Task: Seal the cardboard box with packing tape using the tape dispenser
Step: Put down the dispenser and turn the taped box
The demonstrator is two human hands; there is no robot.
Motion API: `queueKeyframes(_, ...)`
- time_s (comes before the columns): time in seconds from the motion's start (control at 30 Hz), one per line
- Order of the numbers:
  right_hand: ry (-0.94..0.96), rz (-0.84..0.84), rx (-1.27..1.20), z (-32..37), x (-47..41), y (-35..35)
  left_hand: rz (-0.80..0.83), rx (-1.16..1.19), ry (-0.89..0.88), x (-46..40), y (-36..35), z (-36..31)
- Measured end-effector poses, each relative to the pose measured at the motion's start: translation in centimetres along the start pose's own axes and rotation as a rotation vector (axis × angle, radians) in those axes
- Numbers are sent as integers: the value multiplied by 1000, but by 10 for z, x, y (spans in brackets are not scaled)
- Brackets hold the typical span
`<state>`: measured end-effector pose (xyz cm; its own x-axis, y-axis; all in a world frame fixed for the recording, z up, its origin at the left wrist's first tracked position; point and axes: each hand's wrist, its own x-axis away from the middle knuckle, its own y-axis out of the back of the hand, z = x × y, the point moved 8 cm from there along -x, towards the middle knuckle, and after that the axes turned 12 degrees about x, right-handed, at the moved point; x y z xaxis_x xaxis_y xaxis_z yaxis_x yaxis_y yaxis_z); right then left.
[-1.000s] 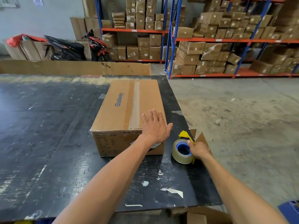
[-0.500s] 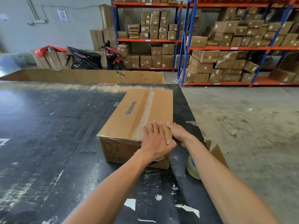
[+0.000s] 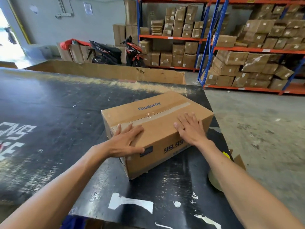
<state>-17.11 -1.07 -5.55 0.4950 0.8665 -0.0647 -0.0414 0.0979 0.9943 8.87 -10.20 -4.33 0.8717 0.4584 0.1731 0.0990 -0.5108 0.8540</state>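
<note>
A brown cardboard box (image 3: 158, 129) printed "Glodway" lies at an angle on the black table (image 3: 57, 116), with a strip of clear tape along its top seam. My left hand (image 3: 127, 141) wraps the box's near left corner, fingers on top and thumb on the side face. Flat on the top near the right end rests my right hand (image 3: 189, 128), fingers spread. The tape roll (image 3: 214, 180) with its yellow dispenser tab (image 3: 227, 155) sits on the table by the right edge, mostly hidden behind my right forearm.
The table's right edge runs just beyond the box, with concrete floor (image 3: 255, 129) past it. A long cardboard sheet (image 3: 107, 71) stands behind the table. Shelving racks (image 3: 247, 50) full of cartons and a parked motorbike (image 3: 115, 53) stand at the back.
The box has been turned so that its long side faces me. My right hand left the tape roll and came onto the box top. My left hand shifted to the near left corner.
</note>
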Motion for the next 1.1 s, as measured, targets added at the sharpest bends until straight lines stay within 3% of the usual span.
queueKeyframes(0.1,-30,-42,50,5,4,-3,-41,-114,85,-16,0,18)
queueKeyframes(0.27,-76,-36,101,39,28,5,109,-166,132,-25,36,50)
queueKeyframes(0.37,3,-34,203,60,46,13,241,-239,251,-27,61,58)
queueKeyframes(0.47,7,-104,228,34,45,39,272,-174,337,-31,64,56)
queueKeyframes(0.6,-142,96,118,-39,35,22,45,-111,216,-38,41,64)
queueKeyframes(0.7,-149,88,13,-43,39,5,-138,-130,97,-43,42,75)
queueKeyframes(1.1,-266,4,-26,-37,56,6,-202,-193,51,-66,57,92)
